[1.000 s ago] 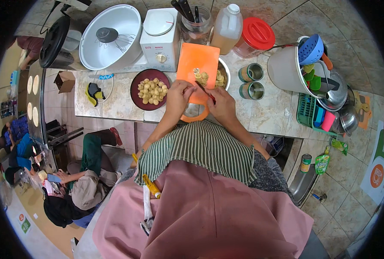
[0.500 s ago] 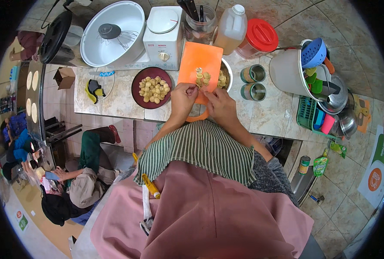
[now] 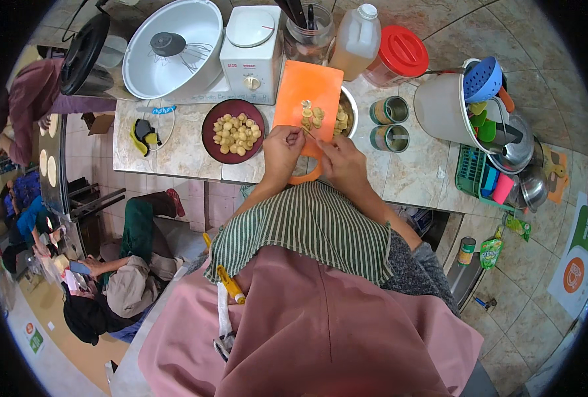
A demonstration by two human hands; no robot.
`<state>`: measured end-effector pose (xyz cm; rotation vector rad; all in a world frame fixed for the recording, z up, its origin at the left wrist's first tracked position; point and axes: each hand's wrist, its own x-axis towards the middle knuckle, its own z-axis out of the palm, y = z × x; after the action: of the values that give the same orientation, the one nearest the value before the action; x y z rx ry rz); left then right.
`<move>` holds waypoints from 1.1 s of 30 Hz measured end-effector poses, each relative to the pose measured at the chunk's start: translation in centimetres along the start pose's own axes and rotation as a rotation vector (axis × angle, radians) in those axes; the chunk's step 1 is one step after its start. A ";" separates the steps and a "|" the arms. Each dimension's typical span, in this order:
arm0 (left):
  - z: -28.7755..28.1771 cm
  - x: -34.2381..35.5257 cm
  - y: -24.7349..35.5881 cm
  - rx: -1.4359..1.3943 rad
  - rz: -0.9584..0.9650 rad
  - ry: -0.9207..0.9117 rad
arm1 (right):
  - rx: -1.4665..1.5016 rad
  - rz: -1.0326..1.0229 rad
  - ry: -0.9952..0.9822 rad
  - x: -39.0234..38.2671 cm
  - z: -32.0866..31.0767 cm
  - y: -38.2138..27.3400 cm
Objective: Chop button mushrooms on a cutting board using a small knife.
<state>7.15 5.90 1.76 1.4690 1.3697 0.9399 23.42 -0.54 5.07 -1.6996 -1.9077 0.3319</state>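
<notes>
From the head camera, a flat orange plastic cutting board (image 3: pixel 307 99) lies on a mottled stone counter (image 3: pixel 188 152), its far end propped on the rim of a steel bowl (image 3: pixel 347 119), with a small heap of pale yellow slices (image 3: pixel 312 116) on it. The left hand (image 3: pixel 282 151) and the right hand (image 3: pixel 342 162) meet at the board's near edge, fingertips pinched together around a small piece too tiny to make out; whether a blade is in the right hand cannot be told. Left of the board sits a round dark maroon bowl (image 3: pixel 233 131) filled with knobbly pale yellow lumps. Behind it stand a boxy white mixer (image 3: pixel 251 49) and its wide glossy white bowl (image 3: pixel 173 46) with a wire whisk. Farther back are a translucent jug (image 3: pixel 355 43) of amber liquid and a clear jar with a round red lid (image 3: pixel 402 51). Two open tin cans (image 3: pixel 389 124) stand right of the board, near a white bucket (image 3: pixel 443 106) holding a blue strainer (image 3: pixel 482 79). On the tiled floor at the right lie a green packet (image 3: pixel 490 251) and a white sign with an orange disc (image 3: pixel 574 271).
</notes>
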 end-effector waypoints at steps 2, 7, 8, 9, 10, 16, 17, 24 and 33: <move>-0.1 0.0 0.0 0.052 0.030 -0.010 | -0.023 -0.048 -0.012 1.2 0.9 -0.5; 0.1 0.0 -0.4 0.027 0.030 0.011 | 0.004 -0.035 0.012 -0.1 1.3 0.4; 0.1 0.0 -0.4 0.027 0.030 0.017 | 0.015 -0.012 0.010 -0.9 0.8 0.5; 0.1 -0.1 -0.5 0.012 0.010 0.020 | 0.016 -0.017 0.008 -1.4 0.3 0.7; 0.1 -0.2 -0.5 -0.004 -0.013 0.019 | 0.020 0.004 -0.025 -1.9 -0.5 0.6; 0.3 -0.2 -0.9 0.053 0.030 0.013 | 0.030 -0.021 -0.005 1.1 0.6 -0.6; 0.2 -0.2 -0.7 0.053 0.028 0.011 | 0.017 -0.024 -0.035 1.4 0.8 -0.6; -0.2 -0.1 -0.9 0.016 0.005 0.002 | 0.024 0.007 -0.021 -2.3 -0.1 1.0; -8.4 4.1 -4.7 0.386 0.052 0.229 | 0.140 0.005 -0.028 0.3 0.6 -0.6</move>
<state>-1.82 10.80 -0.19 1.7291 1.7625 0.9334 22.63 -0.22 5.00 -1.6154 -1.8548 0.4820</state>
